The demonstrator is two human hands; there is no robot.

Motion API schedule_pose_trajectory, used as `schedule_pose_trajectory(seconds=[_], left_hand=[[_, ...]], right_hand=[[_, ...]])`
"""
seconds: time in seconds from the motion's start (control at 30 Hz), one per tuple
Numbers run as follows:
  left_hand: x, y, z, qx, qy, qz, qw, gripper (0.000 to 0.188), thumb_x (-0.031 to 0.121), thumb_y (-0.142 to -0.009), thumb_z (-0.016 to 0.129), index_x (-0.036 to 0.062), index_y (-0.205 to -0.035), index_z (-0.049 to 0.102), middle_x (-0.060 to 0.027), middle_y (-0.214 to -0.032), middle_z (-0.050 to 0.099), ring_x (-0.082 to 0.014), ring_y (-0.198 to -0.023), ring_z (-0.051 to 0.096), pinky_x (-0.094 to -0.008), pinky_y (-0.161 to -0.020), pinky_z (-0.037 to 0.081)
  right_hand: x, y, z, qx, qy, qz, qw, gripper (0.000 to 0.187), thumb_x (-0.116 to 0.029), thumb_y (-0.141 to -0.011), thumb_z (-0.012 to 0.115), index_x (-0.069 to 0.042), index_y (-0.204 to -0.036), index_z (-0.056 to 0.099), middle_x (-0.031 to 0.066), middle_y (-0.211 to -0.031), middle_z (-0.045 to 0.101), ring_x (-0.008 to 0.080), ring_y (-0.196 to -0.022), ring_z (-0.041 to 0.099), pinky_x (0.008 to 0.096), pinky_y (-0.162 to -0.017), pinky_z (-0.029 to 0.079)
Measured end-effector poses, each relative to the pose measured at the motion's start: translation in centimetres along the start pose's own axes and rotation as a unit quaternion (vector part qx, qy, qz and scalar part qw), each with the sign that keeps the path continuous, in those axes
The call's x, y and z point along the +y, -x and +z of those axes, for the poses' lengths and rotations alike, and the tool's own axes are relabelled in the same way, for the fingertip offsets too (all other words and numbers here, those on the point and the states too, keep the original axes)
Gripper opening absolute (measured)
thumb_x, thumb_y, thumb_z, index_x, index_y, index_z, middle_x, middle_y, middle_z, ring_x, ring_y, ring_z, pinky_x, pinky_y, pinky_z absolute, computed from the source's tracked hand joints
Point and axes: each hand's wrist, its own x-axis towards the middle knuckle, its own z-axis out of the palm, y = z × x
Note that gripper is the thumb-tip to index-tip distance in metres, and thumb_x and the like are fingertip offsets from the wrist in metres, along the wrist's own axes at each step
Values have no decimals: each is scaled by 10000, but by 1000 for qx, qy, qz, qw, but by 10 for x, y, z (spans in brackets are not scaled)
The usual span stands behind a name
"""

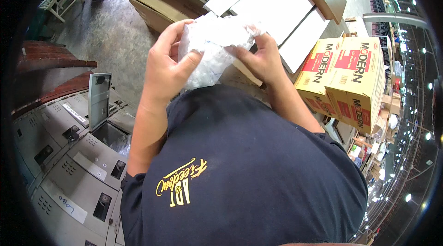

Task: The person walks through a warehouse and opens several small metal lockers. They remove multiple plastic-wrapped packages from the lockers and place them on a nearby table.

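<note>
Left hand and right hand, half-curled, I see gripping crumpled white plastic at centre, beyond the yellow-lettered shirt; red-printed yellow cartons stand right, labelled grey lockers near left.

bag: crinkled glossy plastic | shirt: matt cloth | lockers: smooth metal

Mottled grey floor; metal lockers left, one door open; small lights right, probably overhead.

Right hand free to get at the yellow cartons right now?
Probably not without letting go: the right hand is holding crumpled white plastic. The yellow cartons to its right look unobstructed.
</note>
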Motion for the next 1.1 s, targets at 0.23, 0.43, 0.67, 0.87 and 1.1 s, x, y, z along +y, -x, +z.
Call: schedule_pose_trajectory(seconds=[0.23,0.43,0.67,0.87,1.1], left_hand=[[18,-41,-41,-136,34,20,990,699,324,-875,814,-35,-1407,536,-130,-1246,673,-175,-1138,633,-307,-983,498],[19,-46,-57,-201,32,57,977,1117,515,-663,941,-5,-1509,429,-142,-1360,615,-241,-1275,571,-377,-1084,441],[11,-52,-38,-187,29,23,982,892,406,-737,929,3,-1418,517,-107,-1280,637,-191,-1199,577,-332,-1034,452],[12,-56,-30,-151,-15,-8,988,577,396,-869,830,-2,-1247,651,-46,-1092,692,-128,-1012,613,-279,-926,475],[15,-59,-31,-130,29,-37,990,428,311,-926,777,-2,-1205,688,-16,-1050,698,-98,-985,597,-258,-921,456]], right_hand=[[-47,-31,-12,58,134,-95,985,361,-324,-871,818,20,-877,707,142,-667,640,208,-544,583,338,-527,442],[-75,-44,-35,116,-46,-69,990,265,-253,-984,721,12,-975,720,26,-715,688,80,-616,622,251,-560,488],[-84,-54,-65,129,-147,-14,981,348,-348,-985,704,-27,-851,686,68,-686,662,150,-531,609,283,-474,466],[-70,-47,-84,99,-173,47,979,391,-391,-932,761,-14,-850,695,79,-677,677,143,-535,638,270,-493,506],[-66,-36,-78,143,-188,72,969,431,-436,-880,807,-23,-894,685,68,-710,681,136,-566,645,266,-502,510]])
